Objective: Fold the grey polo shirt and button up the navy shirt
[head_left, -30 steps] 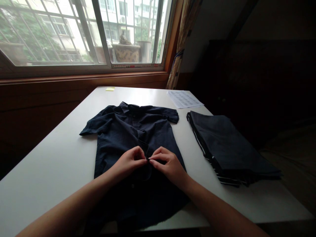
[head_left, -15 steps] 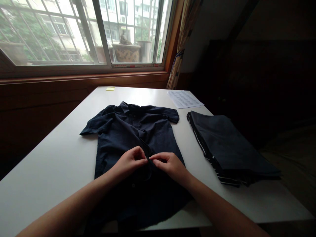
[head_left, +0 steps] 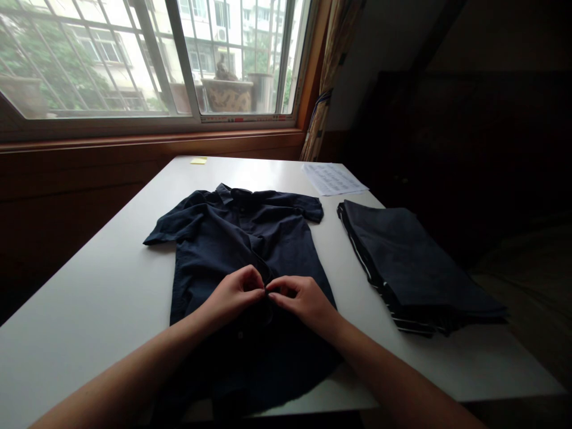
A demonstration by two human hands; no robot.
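Both left hand [head_left: 236,291] and right hand [head_left: 304,296] pinched dark shirt [head_left: 214,238] mid-front, fingertips nearly meeting, top apparently closed, lower button [head_left: 240,335] seemingly undone.

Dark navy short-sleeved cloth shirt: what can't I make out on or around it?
Head view throughout:
Whether a button sits between bare left hand and right hand: they cover it.
The shirt, lower left side: partly behind left forearm, in shadow.
White printed paper: text too small.
Folded charcoal cloth pile: top piece covers most below.
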